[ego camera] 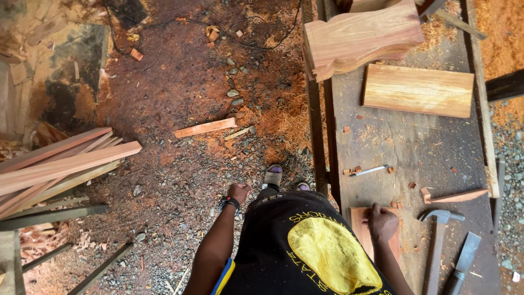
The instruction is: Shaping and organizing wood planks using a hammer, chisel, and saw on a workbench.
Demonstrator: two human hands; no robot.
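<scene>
On the workbench (415, 147), right hand (381, 223) presses fingers onto a small board (360, 224) at its near edge; left hand (238, 192) hangs loosely curled, empty.

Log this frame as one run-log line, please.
right hand: resting on small wood board on workbench | left hand: empty, at side | nearby: claw hammer, chisel

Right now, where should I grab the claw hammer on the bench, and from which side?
Take the hammer by its wooden handle, low down, coming from above with the right hand just to its left. The handle runs toward you and lies flat and clear; the metal head points away.
</scene>
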